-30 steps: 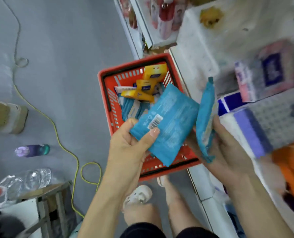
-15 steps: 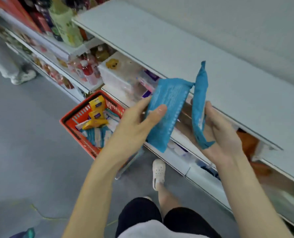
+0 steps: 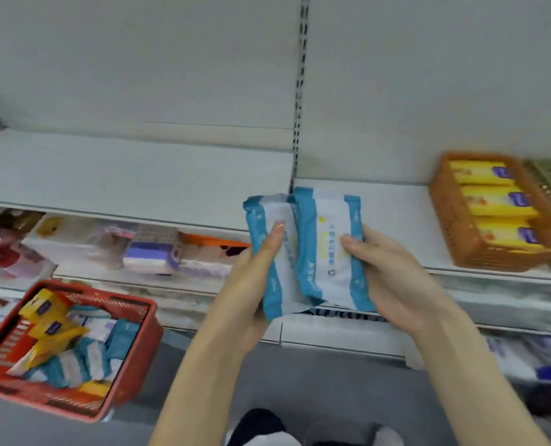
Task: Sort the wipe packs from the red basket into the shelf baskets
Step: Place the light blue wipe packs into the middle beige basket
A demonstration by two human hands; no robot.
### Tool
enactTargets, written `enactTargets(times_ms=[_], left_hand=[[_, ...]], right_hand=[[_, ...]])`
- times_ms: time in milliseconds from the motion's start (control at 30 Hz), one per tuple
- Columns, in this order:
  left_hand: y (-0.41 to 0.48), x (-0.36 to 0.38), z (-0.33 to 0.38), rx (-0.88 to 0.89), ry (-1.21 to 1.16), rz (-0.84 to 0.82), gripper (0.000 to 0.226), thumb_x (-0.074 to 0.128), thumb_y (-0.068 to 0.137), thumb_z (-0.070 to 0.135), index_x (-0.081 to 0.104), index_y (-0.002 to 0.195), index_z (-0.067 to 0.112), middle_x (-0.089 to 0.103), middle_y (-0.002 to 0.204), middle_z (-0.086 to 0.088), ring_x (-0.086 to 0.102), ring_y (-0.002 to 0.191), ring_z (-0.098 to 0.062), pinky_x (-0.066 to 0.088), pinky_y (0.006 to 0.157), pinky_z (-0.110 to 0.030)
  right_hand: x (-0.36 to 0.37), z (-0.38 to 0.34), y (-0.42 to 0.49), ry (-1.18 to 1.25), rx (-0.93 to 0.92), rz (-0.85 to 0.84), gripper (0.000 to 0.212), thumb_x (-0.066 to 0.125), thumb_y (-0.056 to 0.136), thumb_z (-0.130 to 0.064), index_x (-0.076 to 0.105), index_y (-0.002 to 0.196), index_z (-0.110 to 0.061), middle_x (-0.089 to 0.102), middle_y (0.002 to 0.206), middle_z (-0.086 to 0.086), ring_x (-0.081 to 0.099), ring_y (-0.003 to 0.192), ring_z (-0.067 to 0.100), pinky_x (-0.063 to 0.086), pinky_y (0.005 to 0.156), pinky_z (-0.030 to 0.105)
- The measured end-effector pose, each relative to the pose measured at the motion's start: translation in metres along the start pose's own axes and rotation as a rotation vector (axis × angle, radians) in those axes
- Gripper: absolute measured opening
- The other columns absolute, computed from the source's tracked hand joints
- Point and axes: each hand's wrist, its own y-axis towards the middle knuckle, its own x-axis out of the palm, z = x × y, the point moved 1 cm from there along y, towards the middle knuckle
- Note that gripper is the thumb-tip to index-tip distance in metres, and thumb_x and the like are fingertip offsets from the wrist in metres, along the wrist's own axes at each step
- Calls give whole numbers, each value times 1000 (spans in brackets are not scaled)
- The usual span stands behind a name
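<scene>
My left hand (image 3: 254,278) grips a blue-and-white wipe pack (image 3: 269,252) upright, thumb across its front. My right hand (image 3: 386,272) grips a second blue-and-white wipe pack (image 3: 332,249) beside it, and the two packs touch side by side in front of the white shelf (image 3: 139,178). The red basket (image 3: 129,378) sits on the floor at lower left with several blue and yellow packs inside. An orange shelf basket (image 3: 444,226) at the right holds yellow packs.
A second, darker basket (image 3: 547,185) stands at the far right edge of the shelf. The lower shelf (image 3: 203,284) carries tissue packs and boxes. Grey floor (image 3: 316,381) lies below, with my legs at the bottom edge.
My view has risen from the red basket to the shelf. Both hands lifted their packs and turned them front-side up, bringing them together in front of the shelf.
</scene>
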Motion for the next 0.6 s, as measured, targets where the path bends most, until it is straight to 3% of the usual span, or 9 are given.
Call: enactTargets(times_ms=[100, 167, 233, 333, 500, 600], left_hand=[[29, 70, -38, -31, 13, 51, 46, 56, 77, 38, 62, 119, 20, 73, 106, -5, 71, 95, -21, 60, 72, -40], [47, 118, -66, -55, 13, 77, 35, 59, 76, 31, 68, 108, 19, 74, 101, -5, 72, 89, -21, 60, 70, -40], [62, 165, -93, -101, 24, 44, 27, 62, 75, 27, 70, 99, 17, 75, 97, -7, 73, 86, -22, 60, 67, -40], [79, 227, -124, -149, 105, -34, 38, 65, 72, 24, 67, 109, 15, 74, 102, -7, 71, 92, -26, 60, 71, -44], [104, 299, -158, -142, 220, -123, 39, 68, 65, 8, 67, 104, 10, 75, 97, -5, 73, 82, -19, 60, 65, -32], [127, 324, -166, -157, 233, -135, 45, 70, 60, 3, 66, 105, 8, 75, 97, -6, 72, 82, -19, 57, 62, -27]], right_hand=[[-76, -35, -41, -48, -23, 43, 43, 53, 81, 4, 56, 121, -10, 70, 113, 12, 68, 101, 28, 58, 78, 37], [-128, -58, -68, -90, -38, 93, 47, 49, 84, 14, 56, 120, -16, 71, 111, 8, 69, 100, 25, 59, 76, 34], [-177, -77, -95, -113, -67, 153, 47, 49, 86, 13, 56, 119, -21, 72, 109, 3, 69, 99, 20, 58, 73, 29], [-236, -99, -128, -124, -111, 242, 46, 51, 86, 11, 56, 119, -21, 72, 110, 0, 69, 100, 17, 57, 73, 27], [-293, -115, -148, 40, -260, 460, 46, 52, 85, 11, 52, 127, -7, 70, 113, 9, 69, 99, 20, 58, 75, 31], [-314, -120, -143, 204, -326, 581, 42, 52, 86, 9, 52, 125, -7, 68, 117, 11, 67, 104, 25, 58, 83, 40]])
